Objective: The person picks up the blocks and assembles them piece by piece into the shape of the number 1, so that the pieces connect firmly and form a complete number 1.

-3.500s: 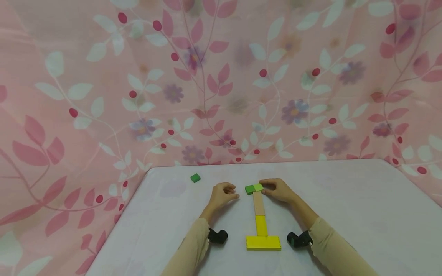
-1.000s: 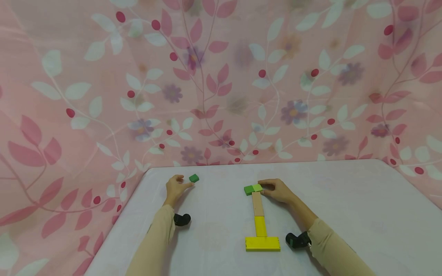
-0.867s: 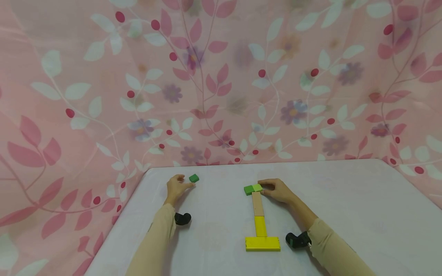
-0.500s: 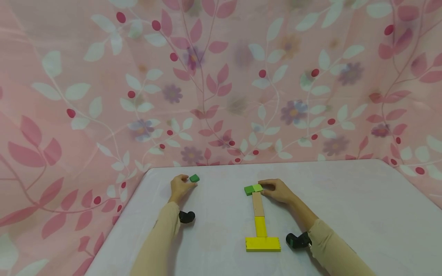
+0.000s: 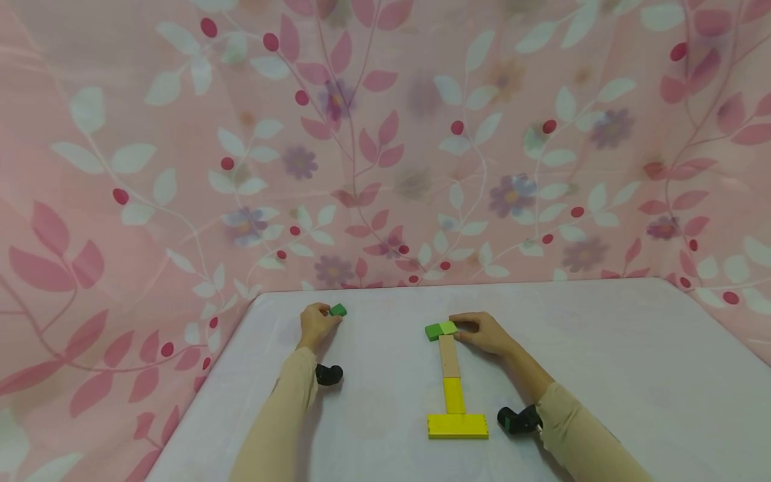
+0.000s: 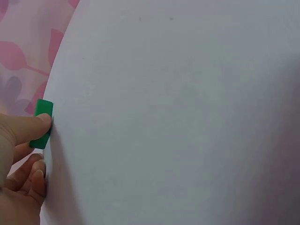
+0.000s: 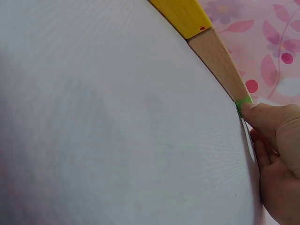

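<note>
At the far left of the table, my left hand (image 5: 317, 325) pinches a small green block (image 5: 338, 310) between thumb and fingers; the left wrist view shows the thumb lying across the block (image 6: 43, 108). My right hand (image 5: 486, 333) has thumb and forefinger at the light green block (image 5: 448, 327), which sits against a darker green block (image 5: 433, 331). Below these run a bare wooden block (image 5: 449, 356) and a yellow block (image 5: 454, 395), ending at a wider yellow block (image 5: 458, 426) laid crosswise. In the right wrist view the thumb presses the light green block (image 7: 243, 101) at the wooden block's end.
The blocks lie on a table (image 5: 385, 388) with a white cover. A pink floral curtain (image 5: 385, 147) hangs right behind its far edge. Black wrist cameras (image 5: 328, 375) are strapped under both sleeves.
My left hand has moved from near the block row out to the far left, then closed in on the lone green block and pinched it. The right hand has stayed put.
</note>
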The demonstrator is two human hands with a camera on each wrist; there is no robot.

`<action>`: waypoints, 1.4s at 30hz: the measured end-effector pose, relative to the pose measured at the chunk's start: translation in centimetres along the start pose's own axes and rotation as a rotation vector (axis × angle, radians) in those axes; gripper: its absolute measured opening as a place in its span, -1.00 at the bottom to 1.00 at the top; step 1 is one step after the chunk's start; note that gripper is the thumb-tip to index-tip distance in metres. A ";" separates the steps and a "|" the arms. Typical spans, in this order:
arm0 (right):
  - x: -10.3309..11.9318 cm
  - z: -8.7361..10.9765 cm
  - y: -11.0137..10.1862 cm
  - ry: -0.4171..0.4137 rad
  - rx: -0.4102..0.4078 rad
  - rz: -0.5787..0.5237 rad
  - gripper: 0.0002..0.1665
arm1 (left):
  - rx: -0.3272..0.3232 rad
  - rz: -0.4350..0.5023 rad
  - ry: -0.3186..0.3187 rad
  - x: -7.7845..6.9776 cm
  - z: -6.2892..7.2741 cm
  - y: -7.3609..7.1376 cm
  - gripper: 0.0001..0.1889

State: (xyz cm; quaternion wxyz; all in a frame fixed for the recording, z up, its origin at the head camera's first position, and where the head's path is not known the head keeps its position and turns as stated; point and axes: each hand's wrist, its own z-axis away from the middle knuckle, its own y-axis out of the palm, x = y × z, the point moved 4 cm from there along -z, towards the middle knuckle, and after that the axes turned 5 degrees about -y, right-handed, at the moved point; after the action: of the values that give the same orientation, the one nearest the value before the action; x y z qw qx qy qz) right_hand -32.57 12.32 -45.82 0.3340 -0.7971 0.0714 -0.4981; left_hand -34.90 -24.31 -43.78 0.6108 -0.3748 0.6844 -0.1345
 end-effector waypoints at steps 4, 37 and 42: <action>-0.1 0.0 0.0 -0.009 -0.001 -0.005 -0.55 | -0.012 0.011 -0.003 -0.2 0.4 0.2 -0.66; -0.2 0.0 0.0 -0.018 0.002 -0.010 -0.55 | 0.042 0.206 0.010 -1.7 2.4 1.6 -0.69; -0.1 -0.1 -0.1 -0.051 0.000 -0.004 -0.56 | 0.047 0.214 0.048 -2.5 3.2 1.6 -0.70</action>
State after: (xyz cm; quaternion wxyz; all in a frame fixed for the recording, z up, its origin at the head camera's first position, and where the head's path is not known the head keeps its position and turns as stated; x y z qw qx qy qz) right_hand -32.68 12.40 -45.80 0.3347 -0.8096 0.0615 -0.4782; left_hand -32.53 -20.63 -43.68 0.6137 -0.2820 0.7316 -0.0933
